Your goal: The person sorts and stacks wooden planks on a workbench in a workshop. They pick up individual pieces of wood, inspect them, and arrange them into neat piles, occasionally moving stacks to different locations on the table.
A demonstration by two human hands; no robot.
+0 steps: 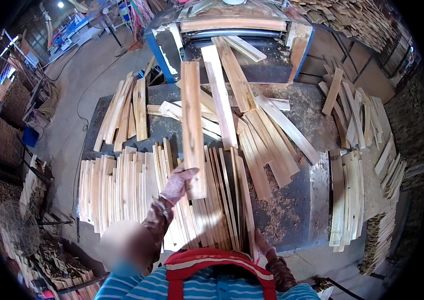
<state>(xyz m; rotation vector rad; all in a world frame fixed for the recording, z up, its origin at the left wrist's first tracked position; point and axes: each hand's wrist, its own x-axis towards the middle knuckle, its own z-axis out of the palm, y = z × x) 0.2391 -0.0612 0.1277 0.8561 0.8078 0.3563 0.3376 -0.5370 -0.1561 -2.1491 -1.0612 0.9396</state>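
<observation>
A long wooden board (191, 100) stands out above the table, its near end gripped by my left hand (176, 185), thumb on top. Under it, a row of narrow boards (114, 190) lies side by side along the table's near edge. At the right end of that row, my right hand (264, 244) is closed against the near end of a thin wooden board (244, 200); its fingertips are partly hidden. Beyond my hands, loose boards (269, 140) lie crossed on the dark table (297, 210), and a pale board (219, 95) points toward the machine.
A woodworking machine (232, 26) with a wide slot and metal roller stands at the table's far end. More boards (347, 197) are stacked on the right, with a pile of offcuts (354, 20) behind. Sawdust (282, 215) covers parts of the table. A caged fan (18, 227) stands at left.
</observation>
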